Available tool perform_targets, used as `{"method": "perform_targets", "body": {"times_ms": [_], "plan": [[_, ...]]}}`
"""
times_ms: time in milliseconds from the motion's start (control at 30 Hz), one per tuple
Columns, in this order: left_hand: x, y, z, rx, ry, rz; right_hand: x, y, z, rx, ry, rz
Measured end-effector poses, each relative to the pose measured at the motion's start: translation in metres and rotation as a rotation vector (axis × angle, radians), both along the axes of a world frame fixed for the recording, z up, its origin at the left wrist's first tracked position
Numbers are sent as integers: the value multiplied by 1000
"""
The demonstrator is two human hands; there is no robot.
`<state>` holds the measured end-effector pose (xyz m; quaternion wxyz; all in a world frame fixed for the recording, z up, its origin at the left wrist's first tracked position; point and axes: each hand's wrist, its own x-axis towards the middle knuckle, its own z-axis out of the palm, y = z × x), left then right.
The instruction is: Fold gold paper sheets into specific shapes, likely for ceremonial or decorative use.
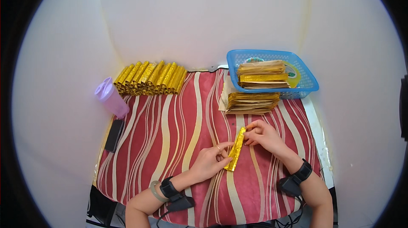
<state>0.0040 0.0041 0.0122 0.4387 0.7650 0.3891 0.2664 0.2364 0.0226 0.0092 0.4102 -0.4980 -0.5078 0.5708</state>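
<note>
Head view: well left of the blue basket (304,92) lie stacked gold rolls (149,78); nearer than the basket, the left hand (207,163) grips a gold strip (236,148), while the right hand (269,138) curls at its far end, grip unclear. Apparently shaping the strip; next calls for even finger pressure.

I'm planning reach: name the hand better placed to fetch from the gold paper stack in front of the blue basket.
Right, most likely: the right hand is at the far end of the gold strip, nearer that stack. The left hand is toward the near end.
</note>
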Motion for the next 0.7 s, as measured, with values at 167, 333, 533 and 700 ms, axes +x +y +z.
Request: {"method": "perform_targets", "body": {"times_ms": [167, 333, 533, 700], "plan": [[0, 0, 5, -73, -6, -162, 0, -3, -7, 34, -3, 24], [-1, 0, 6, -86, 21, -223, 1, -10, 1, 48, -5, 45], [0, 0, 5, -237, -99, -133, 8, -12, 4, -39, 71, 163], [-1, 5, -2, -149, -136, -151, -1, -21, 10, -32, 25, 278]]}}
